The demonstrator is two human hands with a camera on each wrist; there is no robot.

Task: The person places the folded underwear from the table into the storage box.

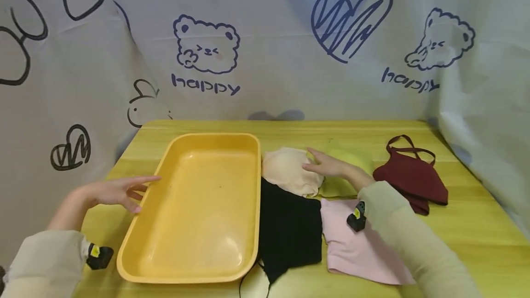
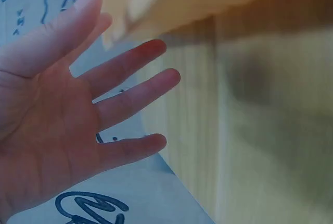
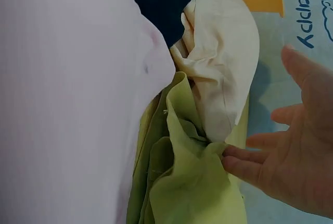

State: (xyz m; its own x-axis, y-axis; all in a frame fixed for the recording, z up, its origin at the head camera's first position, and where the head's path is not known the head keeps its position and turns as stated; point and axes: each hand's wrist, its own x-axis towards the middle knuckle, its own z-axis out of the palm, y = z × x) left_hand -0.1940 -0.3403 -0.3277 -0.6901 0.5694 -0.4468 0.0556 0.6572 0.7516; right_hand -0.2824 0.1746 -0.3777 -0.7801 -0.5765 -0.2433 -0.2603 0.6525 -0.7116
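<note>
Resting under the right grip [image 1: 327,164] (fingers straight) — cream cloth [image 1: 290,171].

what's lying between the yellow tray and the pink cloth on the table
A black cloth lies between the yellow tray and the pink cloth, seen in the head view.

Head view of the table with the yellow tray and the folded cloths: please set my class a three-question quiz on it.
1. True or false: the yellow tray holds a cloth.
2. Which cloth lies farthest from the tray? A) black cloth B) maroon cloth C) cream cloth
3. Fill in: the right hand reaches over the green cloth to the ____ cloth, while the left hand is spread beside the tray.

Key: 1 false; 2 B; 3 cream.
</note>
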